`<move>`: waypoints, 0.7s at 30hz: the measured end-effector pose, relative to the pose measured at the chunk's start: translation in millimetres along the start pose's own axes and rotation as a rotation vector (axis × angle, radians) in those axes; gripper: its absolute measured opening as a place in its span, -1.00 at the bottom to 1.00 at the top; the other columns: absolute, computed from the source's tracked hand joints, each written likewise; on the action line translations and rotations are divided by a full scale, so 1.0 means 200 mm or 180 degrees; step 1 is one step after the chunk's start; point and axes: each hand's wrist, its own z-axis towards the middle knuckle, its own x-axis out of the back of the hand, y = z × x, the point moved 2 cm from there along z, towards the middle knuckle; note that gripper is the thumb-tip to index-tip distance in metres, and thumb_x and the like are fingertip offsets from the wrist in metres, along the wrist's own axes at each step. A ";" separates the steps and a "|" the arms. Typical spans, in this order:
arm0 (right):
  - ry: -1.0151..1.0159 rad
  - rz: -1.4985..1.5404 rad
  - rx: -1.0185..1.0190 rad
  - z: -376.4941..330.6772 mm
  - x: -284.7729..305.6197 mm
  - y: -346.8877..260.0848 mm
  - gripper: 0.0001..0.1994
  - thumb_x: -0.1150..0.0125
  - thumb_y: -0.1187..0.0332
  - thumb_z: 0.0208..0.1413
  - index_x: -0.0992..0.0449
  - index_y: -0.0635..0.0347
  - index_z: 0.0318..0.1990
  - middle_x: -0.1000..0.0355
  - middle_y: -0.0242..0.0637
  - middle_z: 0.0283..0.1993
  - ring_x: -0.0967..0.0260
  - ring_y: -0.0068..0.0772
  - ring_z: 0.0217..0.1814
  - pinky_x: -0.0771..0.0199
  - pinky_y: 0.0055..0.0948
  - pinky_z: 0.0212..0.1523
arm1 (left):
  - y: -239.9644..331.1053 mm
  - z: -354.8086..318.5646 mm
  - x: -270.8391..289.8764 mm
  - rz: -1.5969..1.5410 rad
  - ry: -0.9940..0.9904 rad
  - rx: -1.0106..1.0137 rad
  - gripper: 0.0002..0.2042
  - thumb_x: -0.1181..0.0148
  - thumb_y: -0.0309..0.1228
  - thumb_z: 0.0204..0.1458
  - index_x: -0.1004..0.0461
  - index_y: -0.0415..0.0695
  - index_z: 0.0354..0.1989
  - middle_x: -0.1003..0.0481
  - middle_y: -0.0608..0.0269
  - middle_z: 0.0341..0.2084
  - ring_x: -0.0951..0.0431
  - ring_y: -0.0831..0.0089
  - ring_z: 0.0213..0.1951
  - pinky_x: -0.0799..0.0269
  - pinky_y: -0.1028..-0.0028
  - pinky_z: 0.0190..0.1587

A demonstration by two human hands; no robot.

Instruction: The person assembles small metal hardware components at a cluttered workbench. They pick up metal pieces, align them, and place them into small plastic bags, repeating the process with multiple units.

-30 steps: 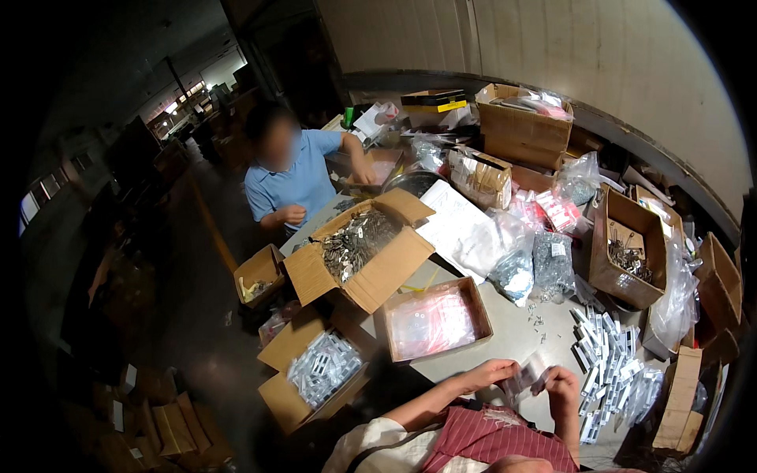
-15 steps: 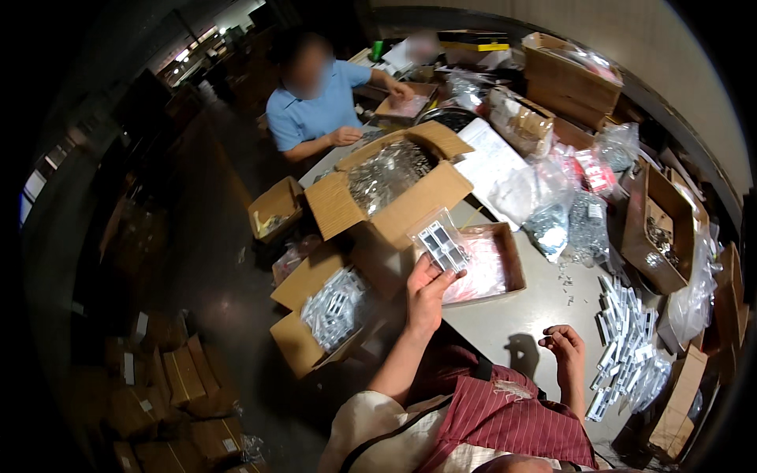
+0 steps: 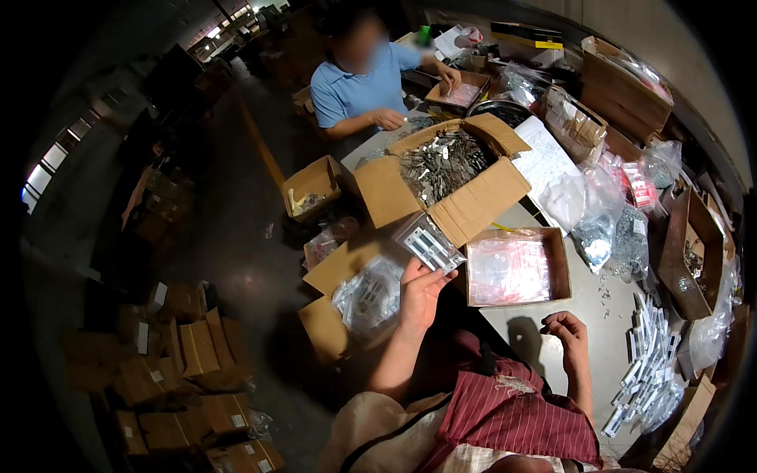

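A clear bag of pale parts (image 3: 431,247) is pinched along its near edge by the left hand (image 3: 424,293), up left of the shallow box (image 3: 520,302). Gripped there only, it could be tipped or dropped, or snagged on the large carton (image 3: 481,206) just beyond. The right hand (image 3: 566,331) is curled over the table (image 3: 579,311); whether anything is gripped cannot be told. Strips (image 3: 646,363) are heaped right; a lower carton (image 3: 323,327) is set left.

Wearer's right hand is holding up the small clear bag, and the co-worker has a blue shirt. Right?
Wrong on the hand: the head view shows the left hand holding up the small clear bag, not the right hand. The co-worker does have a blue shirt.
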 end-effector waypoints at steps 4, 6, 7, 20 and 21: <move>-0.0111 0.0003 0.0247 0.12 -0.07 -0.07 -0.90 -0.19 0.49 0.19 -0.54 0.36 -0.24 -0.54 -0.25 -0.22 -0.48 -0.42 -0.18 -0.47 -0.39 -0.03 | -0.03 0.07 0.23 -0.0719 0.0209 0.0242 -0.64 -0.01 -0.70 0.12 -0.37 -0.28 0.12 -0.52 -0.03 0.07 -0.54 0.21 0.06 -0.50 0.23 0.11; -0.0168 -0.0088 0.0451 0.20 -0.10 -0.12 -0.92 -0.19 0.49 0.19 -0.53 0.34 -0.27 -0.53 -0.25 -0.22 -0.47 -0.43 -0.18 -0.46 -0.40 -0.02 | 0.02 0.08 0.31 -0.0900 0.0424 0.0531 -0.69 -0.01 -0.71 0.11 -0.42 -0.27 0.04 -0.52 -0.01 0.05 -0.55 0.18 0.06 -0.49 0.21 0.13; -0.0180 -0.0127 0.0416 0.22 -0.13 -0.15 -0.92 -0.17 0.49 0.20 -0.53 0.33 -0.25 -0.53 -0.27 -0.22 -0.48 -0.44 -0.17 -0.46 -0.41 -0.01 | -0.01 0.08 0.40 -0.1063 0.0419 0.0381 -0.70 -0.03 -0.71 0.11 -0.43 -0.27 0.02 -0.52 0.00 0.03 -0.53 0.16 0.08 -0.50 0.21 0.13; -0.0231 -0.3438 0.1077 0.67 -0.23 0.08 -0.37 -0.35 0.31 0.12 -0.21 0.22 0.30 -0.25 0.18 0.23 -0.55 0.18 -0.08 -0.57 -0.06 -0.06 | -0.33 -0.10 1.35 -0.3737 0.3127 0.0587 -0.68 -0.01 -0.31 0.35 -0.34 -0.32 0.10 -0.54 -0.04 -0.09 -0.60 0.16 -0.10 -0.60 0.17 -0.12; -0.0178 -0.3701 0.1209 0.68 -0.25 0.09 -0.33 -0.37 0.26 0.12 -0.19 0.22 0.32 -0.25 0.21 0.23 -0.53 0.25 -0.07 -0.57 -0.02 -0.05 | -0.33 -0.09 1.34 -0.3682 0.3128 0.0521 -0.65 -0.04 -0.27 0.33 -0.33 -0.30 0.10 -0.54 -0.04 -0.09 -0.60 0.16 -0.09 -0.59 0.15 -0.11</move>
